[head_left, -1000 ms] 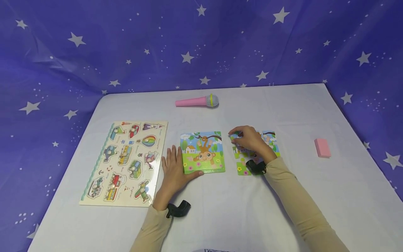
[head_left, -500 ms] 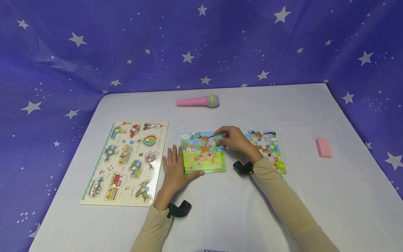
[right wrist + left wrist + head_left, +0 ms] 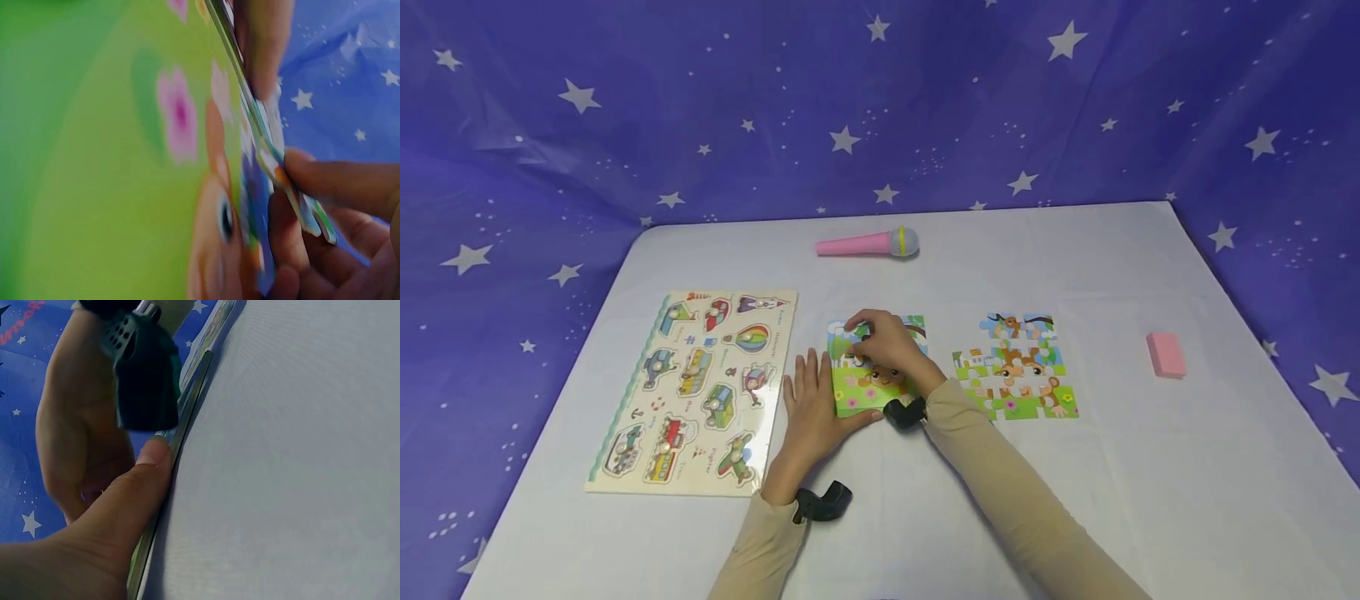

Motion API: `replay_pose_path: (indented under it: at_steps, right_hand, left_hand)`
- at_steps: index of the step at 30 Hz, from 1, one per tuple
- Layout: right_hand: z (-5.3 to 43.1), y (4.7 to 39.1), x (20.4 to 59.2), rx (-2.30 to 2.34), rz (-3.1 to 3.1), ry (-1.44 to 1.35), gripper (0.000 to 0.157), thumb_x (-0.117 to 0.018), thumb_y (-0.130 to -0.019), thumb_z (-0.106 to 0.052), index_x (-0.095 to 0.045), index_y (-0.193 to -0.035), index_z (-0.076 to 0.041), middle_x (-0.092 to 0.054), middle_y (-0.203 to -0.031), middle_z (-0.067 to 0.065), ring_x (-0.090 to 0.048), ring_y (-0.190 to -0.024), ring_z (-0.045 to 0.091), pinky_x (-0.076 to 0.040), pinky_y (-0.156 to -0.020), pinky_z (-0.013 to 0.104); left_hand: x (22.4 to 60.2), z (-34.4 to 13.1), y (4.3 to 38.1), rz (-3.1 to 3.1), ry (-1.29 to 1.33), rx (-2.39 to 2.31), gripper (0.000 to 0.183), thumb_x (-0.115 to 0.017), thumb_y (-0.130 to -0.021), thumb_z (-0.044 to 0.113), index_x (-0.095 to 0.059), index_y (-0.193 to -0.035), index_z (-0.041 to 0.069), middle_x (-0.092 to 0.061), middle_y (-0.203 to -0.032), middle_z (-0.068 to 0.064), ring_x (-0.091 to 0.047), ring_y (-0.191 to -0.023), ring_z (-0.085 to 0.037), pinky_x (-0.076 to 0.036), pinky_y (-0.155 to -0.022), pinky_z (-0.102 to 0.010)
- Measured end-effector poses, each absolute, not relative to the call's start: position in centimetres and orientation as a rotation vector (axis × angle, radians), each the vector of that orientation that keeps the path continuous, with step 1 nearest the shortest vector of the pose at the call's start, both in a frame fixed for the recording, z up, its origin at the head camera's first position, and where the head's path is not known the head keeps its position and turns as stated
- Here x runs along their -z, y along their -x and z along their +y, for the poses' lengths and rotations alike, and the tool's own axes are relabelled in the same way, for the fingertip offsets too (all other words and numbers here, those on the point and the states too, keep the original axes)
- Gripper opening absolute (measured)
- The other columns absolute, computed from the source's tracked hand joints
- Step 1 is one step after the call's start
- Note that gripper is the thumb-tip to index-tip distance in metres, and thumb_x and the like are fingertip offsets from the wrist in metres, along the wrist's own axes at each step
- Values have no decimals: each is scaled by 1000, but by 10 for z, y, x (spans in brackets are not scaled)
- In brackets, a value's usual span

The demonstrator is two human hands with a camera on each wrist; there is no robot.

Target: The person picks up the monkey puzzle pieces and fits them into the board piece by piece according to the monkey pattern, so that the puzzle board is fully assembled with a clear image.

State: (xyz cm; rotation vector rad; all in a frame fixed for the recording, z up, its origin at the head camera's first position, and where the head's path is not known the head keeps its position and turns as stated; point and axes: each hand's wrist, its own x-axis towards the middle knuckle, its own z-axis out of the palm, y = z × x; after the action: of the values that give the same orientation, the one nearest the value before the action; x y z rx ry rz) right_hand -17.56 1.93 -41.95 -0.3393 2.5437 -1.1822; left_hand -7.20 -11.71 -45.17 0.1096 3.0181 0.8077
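The monkey puzzle board [image 3: 859, 398] lies flat on the white cloth. My left hand [image 3: 814, 410] rests against it, fingers straight along its left side and thumb at its front edge; the left wrist view shows the thumb [image 3: 134, 487] right along the board's edge. Over the board's upper left, my right hand [image 3: 891, 343] pinches a puzzle piece [image 3: 306, 212] between thumb and fingers, tilted close over the surface. To the right lie several loose puzzle pieces [image 3: 1018, 367] arranged as a similar monkey picture, with its upper left corner bare. My right hand covers much of the board's middle.
A vehicle peg puzzle [image 3: 696, 392] lies left of my left hand. A pink toy microphone [image 3: 867, 243] lies at the back, and a pink block [image 3: 1166, 354] at the far right. Star-patterned purple cloth [image 3: 880, 100] hangs behind the table.
My right hand has picked up a puzzle piece from the upper left of the loose pieces and carried it left over the board. My left hand has stayed in place.
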Motion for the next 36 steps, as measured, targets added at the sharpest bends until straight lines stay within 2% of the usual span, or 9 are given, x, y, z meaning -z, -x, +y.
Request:
replay_pose_path:
  at_steps: [4, 7, 9, 11, 14, 17, 22, 30, 36]
  right_hand:
    - [7, 175, 421, 1155, 2584, 292, 34, -70, -78, -18, -61, -110, -19, -64, -88, 4, -51, -64, 14, -40, -55, 23]
    - [2, 177, 422, 1130, 2608, 268, 49, -71, -76, -20, -52, -122, -18, -65, -99, 7, -56, -66, 15, -44, -60, 25]
    - [0, 177, 422, 1092, 2639, 269, 56, -72, -76, -22, -47, -125, -17, -63, -109, 8, -60, -76, 17, -48, -68, 29]
    - [-1, 177, 422, 1016, 2691, 286, 53, -73, -76, -26, -50, -123, -15, -61, -116, 7, -62, -87, 18, -50, -76, 31]
    - [-2, 176, 422, 914, 2769, 324, 45, -72, -76, -30, -57, -116, -15, -60, -112, 4, -57, -99, 19, -49, -82, 33]
    - [-2, 173, 422, 881, 2804, 353, 44, -71, -76, -33, -59, -115, -15, -56, -109, 5, -54, -99, 20, -48, -82, 33]
    - [-2, 167, 420, 892, 2824, 383, 49, -68, -79, -36, -54, -120, -14, -51, -117, 9, -51, -105, 23, -48, -84, 34]
    - [14, 145, 410, 695, 2806, 686, 56, -60, -84, -41, -50, -128, -8, -49, -130, 14, -46, -118, 30, -41, -96, 45]
    - [29, 122, 410, 549, 2684, 869, 66, -45, -90, -50, -36, -139, -6, -29, -147, 15, -23, -138, 32, -22, -107, 55]
  left_hand:
    - [451, -119, 70, 3036, -128, -808, 112, -73, -65, 54, -17, -142, -6, -11, -148, -28, -4, -138, -43, -2, -106, -62]
    - [451, -121, 69, 3047, -128, -805, 111, -73, -66, 53, -17, -142, -6, -11, -148, -28, -3, -138, -43, -2, -106, -61]
    - [452, -122, 69, 3054, -131, -806, 111, -73, -66, 53, -17, -142, -6, -12, -148, -28, -4, -138, -42, -2, -106, -61]
    - [453, -122, 69, 3058, -135, -808, 111, -73, -66, 52, -18, -141, -6, -12, -148, -28, -4, -138, -42, -3, -106, -61]
    - [454, -123, 70, 3058, -141, -807, 111, -73, -66, 52, -18, -141, -7, -13, -148, -29, -4, -138, -43, -3, -105, -61]
    - [454, -122, 71, 3053, -139, -796, 111, -73, -66, 52, -17, -141, -7, -13, -148, -28, -3, -138, -42, -2, -106, -61]
    - [453, -121, 72, 3046, -136, -783, 112, -72, -66, 55, -16, -142, -6, -11, -149, -28, -3, -139, -41, -2, -107, -60]
    - [453, -118, 71, 3030, -120, -797, 115, -69, -64, 61, -16, -143, -4, -8, -149, -27, -1, -139, -41, -1, -107, -60]
    - [453, -118, 72, 3052, -128, -754, 113, -70, -65, 59, -18, -142, -6, -11, -149, -28, -4, -139, -42, -4, -106, -62]
